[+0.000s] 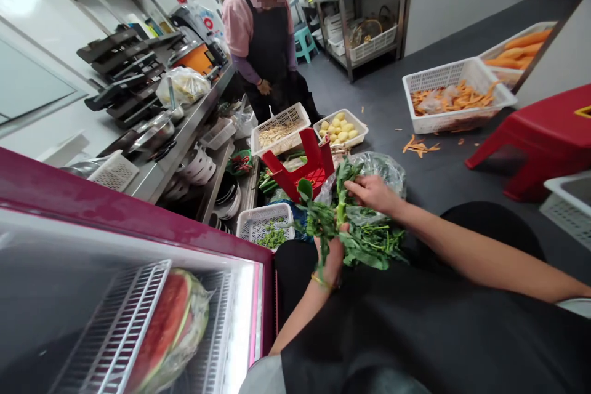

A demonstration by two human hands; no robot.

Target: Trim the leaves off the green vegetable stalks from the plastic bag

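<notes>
A stalk of leafy greens (341,206) stands upright between my two hands, its pale green stem showing in the middle. Low on the stem, my left hand (333,252) is closed around it, with leaves covering part of the fingers. My right hand (375,192) pinches the leaves near the top from the right side. More cut greens (376,243) lie in a heap just below and beside my hands. Behind them spreads a clear plastic bag (385,169). To the left, a white basket (247,221) holds a few small green pieces.
An upturned red stool (289,178) stands just beyond my hands. Farther off are baskets of peelings (279,134) and potatoes (341,129). Another person (265,43) stands there. A fridge (138,209) with a cut watermelon borders my left; a red stool (545,135) is at right.
</notes>
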